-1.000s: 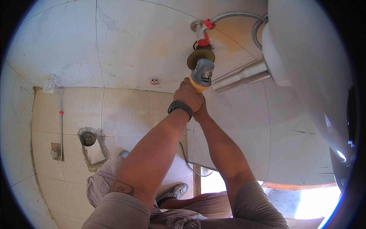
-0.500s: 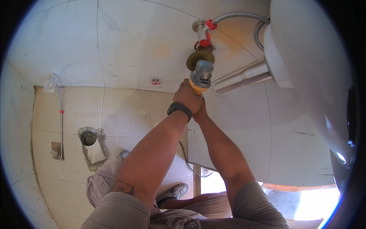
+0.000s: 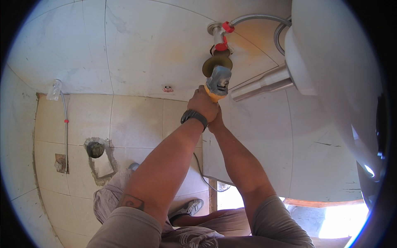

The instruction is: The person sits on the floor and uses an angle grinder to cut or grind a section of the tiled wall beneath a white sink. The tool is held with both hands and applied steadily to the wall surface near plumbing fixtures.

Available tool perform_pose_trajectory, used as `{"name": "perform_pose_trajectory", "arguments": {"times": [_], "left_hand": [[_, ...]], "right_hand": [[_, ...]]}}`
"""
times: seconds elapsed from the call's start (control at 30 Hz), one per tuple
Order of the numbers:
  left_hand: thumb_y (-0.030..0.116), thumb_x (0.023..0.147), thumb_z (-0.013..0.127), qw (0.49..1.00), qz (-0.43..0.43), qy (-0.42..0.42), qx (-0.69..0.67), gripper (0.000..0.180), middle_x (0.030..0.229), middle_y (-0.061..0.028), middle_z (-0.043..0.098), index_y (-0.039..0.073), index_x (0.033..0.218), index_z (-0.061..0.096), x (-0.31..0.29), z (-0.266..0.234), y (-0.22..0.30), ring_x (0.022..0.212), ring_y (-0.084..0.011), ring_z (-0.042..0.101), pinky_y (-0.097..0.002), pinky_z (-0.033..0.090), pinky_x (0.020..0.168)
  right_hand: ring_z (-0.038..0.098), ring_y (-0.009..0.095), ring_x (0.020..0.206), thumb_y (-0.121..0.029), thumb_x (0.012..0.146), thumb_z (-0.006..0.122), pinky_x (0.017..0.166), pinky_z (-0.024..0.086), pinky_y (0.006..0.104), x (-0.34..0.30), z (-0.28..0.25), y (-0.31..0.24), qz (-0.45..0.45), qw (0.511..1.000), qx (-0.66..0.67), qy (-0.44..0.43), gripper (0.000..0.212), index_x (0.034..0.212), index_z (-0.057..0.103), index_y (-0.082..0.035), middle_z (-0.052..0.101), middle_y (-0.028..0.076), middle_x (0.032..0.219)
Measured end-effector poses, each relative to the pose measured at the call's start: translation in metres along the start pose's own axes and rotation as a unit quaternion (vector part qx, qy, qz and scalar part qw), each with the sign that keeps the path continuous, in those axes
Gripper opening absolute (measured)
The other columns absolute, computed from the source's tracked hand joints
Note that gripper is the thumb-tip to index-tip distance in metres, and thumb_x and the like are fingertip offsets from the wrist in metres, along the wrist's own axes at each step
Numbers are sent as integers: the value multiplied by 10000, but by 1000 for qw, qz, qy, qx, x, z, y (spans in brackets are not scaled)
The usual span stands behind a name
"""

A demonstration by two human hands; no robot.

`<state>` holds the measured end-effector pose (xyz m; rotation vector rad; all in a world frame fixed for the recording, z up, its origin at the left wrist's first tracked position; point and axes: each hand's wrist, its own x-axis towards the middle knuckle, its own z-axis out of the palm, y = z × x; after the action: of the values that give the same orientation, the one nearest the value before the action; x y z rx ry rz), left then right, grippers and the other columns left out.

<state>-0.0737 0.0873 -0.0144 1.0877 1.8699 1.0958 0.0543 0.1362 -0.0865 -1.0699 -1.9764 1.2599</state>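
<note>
Both my hands are wrapped round an angle grinder with a grey head and yellow body. My left hand, with a black watch on its wrist, grips it just behind the head. Behind it, my right hand is closed round the grinder's rear part, mostly hidden by the left. The grinder's round disc is at the end of a brownish pipe stub in the wall; whether it touches is hard to tell. Right above that stub sits a metal angle valve with a red handle.
A braided hose runs from the valve behind the white basin at right. The basin's metal drain pipe points toward the grinder. A floor hole and a hanging hose are at left. A cord trails below my arms.
</note>
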Motion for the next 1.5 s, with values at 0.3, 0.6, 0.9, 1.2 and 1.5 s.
{"name": "perform_pose_trajectory", "arguments": {"times": [0.3, 0.6, 0.9, 1.2, 1.5], "left_hand": [[267, 873, 798, 999, 1, 5, -31, 624, 1327, -244, 634, 15, 1341, 471, -1, 0, -8, 1213, -433, 671, -499, 562, 1042], [260, 861, 805, 998, 11, -4, -59, 620, 1313, -249, 646, 15, 1331, 483, 3, 0, -15, 1250, -417, 639, -496, 533, 1073], [260, 828, 820, 997, 28, 21, -74, 652, 1264, -250, 677, 5, 1328, 488, 5, 6, -21, 1215, -430, 655, -500, 545, 1042], [253, 837, 809, 995, 43, 26, -90, 573, 1296, -235, 664, 27, 1281, 526, 2, 0, -11, 1220, -423, 654, -501, 541, 1044], [260, 788, 837, 993, 68, 43, -80, 629, 1178, -253, 726, -2, 1279, 544, 8, -1, -6, 1135, -439, 698, -493, 568, 993]], "right_hand": [[610, 200, 1268, -46, 885, 836, 1044, 527, 360, 7, 2, 16, -17, 1000, -18, 1, 629, 1404, 481, -46, 611, 80, 1365], [617, 201, 1274, -57, 923, 802, 1046, 534, 360, 9, 5, 26, -43, 997, -59, 30, 651, 1474, 455, -54, 616, 87, 1385], [633, 209, 1248, -52, 941, 777, 1045, 542, 369, 10, 6, 31, -50, 998, -40, 29, 629, 1479, 450, -56, 626, 91, 1370], [626, 210, 1257, -37, 1023, 651, 1048, 549, 370, 12, -2, 24, -108, 988, -106, 29, 535, 1507, 427, -70, 608, 86, 1372], [555, 239, 1353, -304, 1160, 382, 1139, 501, 424, 26, 0, 44, -55, 989, 138, 17, 414, 1530, 401, -122, 550, 95, 1441]]}}
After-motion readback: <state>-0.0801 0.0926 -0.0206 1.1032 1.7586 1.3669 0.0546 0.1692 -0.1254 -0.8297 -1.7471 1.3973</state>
